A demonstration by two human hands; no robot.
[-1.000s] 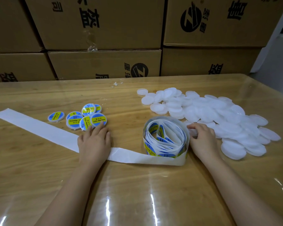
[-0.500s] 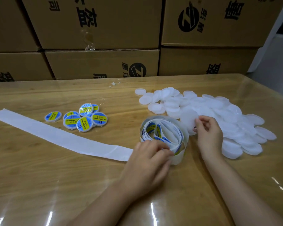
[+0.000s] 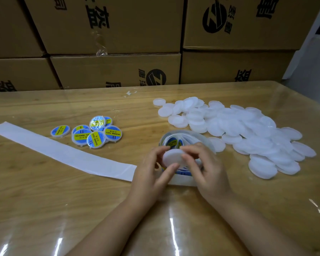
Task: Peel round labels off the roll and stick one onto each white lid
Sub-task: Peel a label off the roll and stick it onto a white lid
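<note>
left hand (image 3: pixel 150 172) – pinches white lid (image 3: pixel 171 157) | right hand (image 3: pixel 209 169) – grips same lid | above label roll (image 3: pixel 185 137)

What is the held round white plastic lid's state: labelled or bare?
Bare on its visible face: no label on the white lid between left hand and right hand.

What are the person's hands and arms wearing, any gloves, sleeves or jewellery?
Nothing worn shows. The left hand and right hand are bare, without gloves or visible rings. Both forearms are bare to the picture's lower edge: no sleeves, watch or bracelet.
</note>
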